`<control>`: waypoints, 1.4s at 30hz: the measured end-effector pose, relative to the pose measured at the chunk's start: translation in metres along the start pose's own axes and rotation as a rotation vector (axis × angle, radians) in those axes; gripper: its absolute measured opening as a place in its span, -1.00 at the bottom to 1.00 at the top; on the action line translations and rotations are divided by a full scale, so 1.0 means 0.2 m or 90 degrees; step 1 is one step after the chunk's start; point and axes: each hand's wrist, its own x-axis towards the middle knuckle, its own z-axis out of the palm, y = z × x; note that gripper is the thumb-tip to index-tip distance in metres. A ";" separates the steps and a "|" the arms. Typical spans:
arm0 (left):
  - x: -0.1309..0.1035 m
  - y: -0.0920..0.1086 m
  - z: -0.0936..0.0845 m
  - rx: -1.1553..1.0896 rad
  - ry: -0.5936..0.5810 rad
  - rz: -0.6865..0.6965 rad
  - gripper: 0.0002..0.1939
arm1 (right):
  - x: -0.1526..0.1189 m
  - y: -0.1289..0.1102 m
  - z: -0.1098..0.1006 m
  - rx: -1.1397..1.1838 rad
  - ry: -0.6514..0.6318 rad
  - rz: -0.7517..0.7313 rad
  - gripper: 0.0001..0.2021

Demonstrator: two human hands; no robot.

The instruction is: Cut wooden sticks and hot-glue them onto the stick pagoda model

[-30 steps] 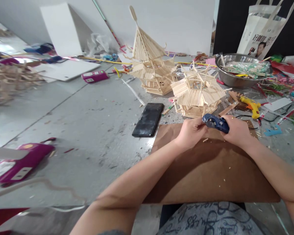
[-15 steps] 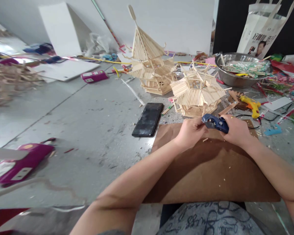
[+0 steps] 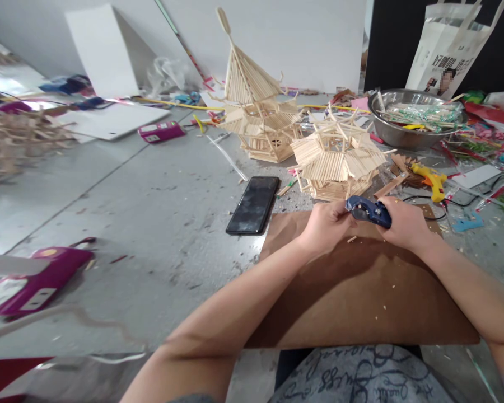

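Observation:
My right hand [image 3: 408,223] is wrapped around the handles of a dark blue hand cutter [image 3: 366,210] with a curved jaw pointing left. My left hand [image 3: 325,228] is closed right at the jaw end; a small pale bit shows in the jaw, but what the fingers pinch is hidden. Both hands are over the near side of a brown board [image 3: 378,302], where a short stick piece [image 3: 351,239] and small crumbs lie. Just beyond the hands stands a roofed model of wooden sticks [image 3: 338,157]. Behind it to the left is a taller stick pavilion [image 3: 256,101] with a pointed roof.
A black phone [image 3: 253,205] lies left of the board. At right are a yellow glue gun [image 3: 432,182] with its cable and a metal bowl [image 3: 397,139] of wrapped sticks. Purple power strips [image 3: 162,132] and loose scraps lie on the grey table [image 3: 159,224]. A white bag [image 3: 445,53] stands behind.

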 end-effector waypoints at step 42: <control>0.00 0.00 0.02 -0.068 -0.020 -0.057 -0.86 | -0.01 -0.01 -0.01 -0.025 -0.013 0.040 -0.77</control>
